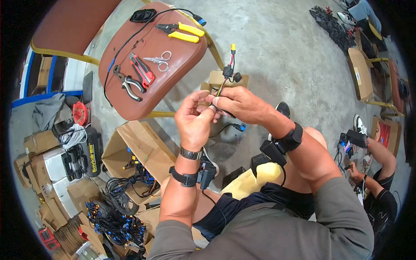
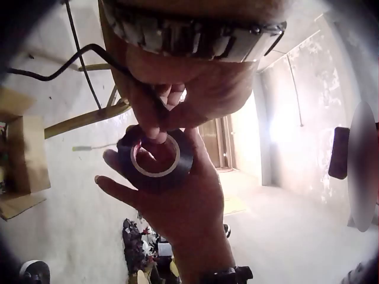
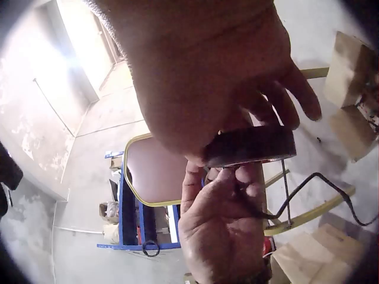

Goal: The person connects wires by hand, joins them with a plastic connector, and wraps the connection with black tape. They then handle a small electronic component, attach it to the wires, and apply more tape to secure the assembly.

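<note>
My left hand [image 1: 195, 123] pinches a thin dark cable [image 2: 89, 50] between thumb and fingers. The right hand [image 1: 245, 106] meets it and holds a roll of black electrical tape [image 3: 254, 145], seen ring-on in the left wrist view. Beyond the fingers a red-and-black wire lead runs up to a black fuse holder [image 1: 227, 71] and a yellow connector [image 1: 233, 47]. Below the hands hangs a cable end with a blue connector [image 1: 239, 127]. The fingers hide the spot where tape and cable come together.
A brown chair seat [image 1: 173, 56] holds yellow-handled strippers [image 1: 184, 33], scissors [image 1: 162, 60], a red utility knife [image 1: 142, 71] and pliers [image 1: 130, 84]. Open cardboard boxes [image 1: 143, 136] with cables stand at left. Another person's arm [image 1: 381, 160] is at far right.
</note>
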Tool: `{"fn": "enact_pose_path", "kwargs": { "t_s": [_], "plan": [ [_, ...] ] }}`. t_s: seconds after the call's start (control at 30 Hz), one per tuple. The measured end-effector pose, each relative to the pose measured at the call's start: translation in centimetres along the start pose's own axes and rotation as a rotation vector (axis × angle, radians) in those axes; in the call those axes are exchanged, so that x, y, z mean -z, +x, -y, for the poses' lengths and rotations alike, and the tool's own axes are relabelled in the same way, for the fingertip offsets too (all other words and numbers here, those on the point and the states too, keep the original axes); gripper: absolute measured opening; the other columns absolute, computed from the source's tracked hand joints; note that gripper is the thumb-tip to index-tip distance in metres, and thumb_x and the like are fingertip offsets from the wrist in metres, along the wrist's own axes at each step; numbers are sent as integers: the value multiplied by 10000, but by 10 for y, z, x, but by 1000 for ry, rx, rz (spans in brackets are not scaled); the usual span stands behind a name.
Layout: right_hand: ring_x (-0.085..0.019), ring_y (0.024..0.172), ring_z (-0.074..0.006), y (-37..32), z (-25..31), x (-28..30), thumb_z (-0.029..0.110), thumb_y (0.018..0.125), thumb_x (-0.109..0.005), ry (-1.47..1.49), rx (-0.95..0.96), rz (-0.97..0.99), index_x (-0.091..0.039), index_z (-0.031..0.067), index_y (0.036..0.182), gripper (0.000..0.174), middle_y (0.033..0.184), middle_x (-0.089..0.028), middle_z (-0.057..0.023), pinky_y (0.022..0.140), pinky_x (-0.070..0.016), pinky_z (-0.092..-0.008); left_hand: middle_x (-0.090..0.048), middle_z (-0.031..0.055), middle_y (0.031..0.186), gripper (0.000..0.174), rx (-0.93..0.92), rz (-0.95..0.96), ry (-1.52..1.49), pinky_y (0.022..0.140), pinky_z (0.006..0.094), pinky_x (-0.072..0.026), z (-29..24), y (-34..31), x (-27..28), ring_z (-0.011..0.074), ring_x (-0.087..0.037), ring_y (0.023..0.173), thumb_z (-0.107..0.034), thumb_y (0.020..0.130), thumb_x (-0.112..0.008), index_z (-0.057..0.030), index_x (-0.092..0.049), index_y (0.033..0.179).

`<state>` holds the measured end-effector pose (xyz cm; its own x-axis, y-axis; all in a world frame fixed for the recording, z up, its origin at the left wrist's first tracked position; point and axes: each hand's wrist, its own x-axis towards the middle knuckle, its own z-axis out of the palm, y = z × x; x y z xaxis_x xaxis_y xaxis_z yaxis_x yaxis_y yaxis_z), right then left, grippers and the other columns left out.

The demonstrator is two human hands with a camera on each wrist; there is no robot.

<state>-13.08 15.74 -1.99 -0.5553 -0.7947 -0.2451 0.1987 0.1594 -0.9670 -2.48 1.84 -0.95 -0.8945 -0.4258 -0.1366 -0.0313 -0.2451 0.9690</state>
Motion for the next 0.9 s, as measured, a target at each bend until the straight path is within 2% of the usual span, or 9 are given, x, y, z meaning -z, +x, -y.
{"fn": "enact_pose_path", "kwargs": {
  "t_s": [0.13,0.23,0.33,0.43,0.53,0.63,0.73,0.83,0.9],
  "plan": [
    [-552,732,-131,-4,0,1,237,980,-574,-136,100,-26,-673,-41,940,298,738,-613,-116,685,-480,-341,-699,158,1024,405,46,-41,-88,513,249,-498,-5,-2,1,160,-654,643,136,820,-607,24,-617,1209],
    [-563,703,-182,-4,-2,5,245,975,-602,-215,139,5,-672,-46,965,300,740,-615,-147,680,-483,-360,-709,159,1002,400,135,-67,-206,481,231,-458,-7,-2,5,150,-613,593,121,816,-621,15,-629,1201],
    [-597,692,-268,-1,-4,1,271,969,-632,-271,306,-80,-683,-38,960,314,744,-629,-181,678,-489,-379,-710,145,1000,376,213,-52,-279,464,217,-428,-8,-1,13,130,-577,565,114,822,-622,13,-637,1184],
    [-628,721,-324,1,-5,1,300,969,-644,-323,354,-113,-686,-37,967,339,764,-650,-199,684,-494,-398,-706,124,1000,360,230,-14,-269,461,204,-411,-8,1,15,101,-553,560,115,816,-640,14,-646,1161],
    [-649,751,-340,-4,0,4,303,983,-619,-328,170,-61,-679,-43,970,351,790,-655,-216,701,-498,-412,-703,99,1002,359,167,0,-137,473,192,-406,-10,-1,13,69,-543,572,117,799,-678,9,-653,1141],
    [-649,751,-329,-2,-5,5,318,990,-605,-323,169,0,-675,-47,959,374,791,-648,-220,714,-501,-414,-701,76,1001,360,95,-5,22,491,184,-415,-8,-2,12,44,-543,591,114,788,-715,6,-661,1127],
    [-645,734,-331,-6,6,9,322,993,-593,-315,73,26,-676,-50,923,388,761,-638,-211,708,-500,-413,-695,53,984,335,58,-15,159,532,183,-432,-8,-2,14,34,-554,633,102,802,-720,7,-668,1119],
    [-652,716,-264,-9,19,23,295,982,-598,-530,-8,202,-687,-46,898,362,733,-651,-174,685,-510,-383,-678,17,941,318,-6,-9,245,584,197,-441,-4,-2,15,30,-556,699,89,814,-702,-7,-675,1116],
    [-645,702,-217,-12,32,31,269,964,-611,-471,-143,251,-696,-39,881,330,721,-660,-145,669,-516,-361,-666,9,903,311,-53,7,344,607,216,-447,4,-3,17,45,-565,724,78,808,-693,-20,-677,1103]
  ]
}}
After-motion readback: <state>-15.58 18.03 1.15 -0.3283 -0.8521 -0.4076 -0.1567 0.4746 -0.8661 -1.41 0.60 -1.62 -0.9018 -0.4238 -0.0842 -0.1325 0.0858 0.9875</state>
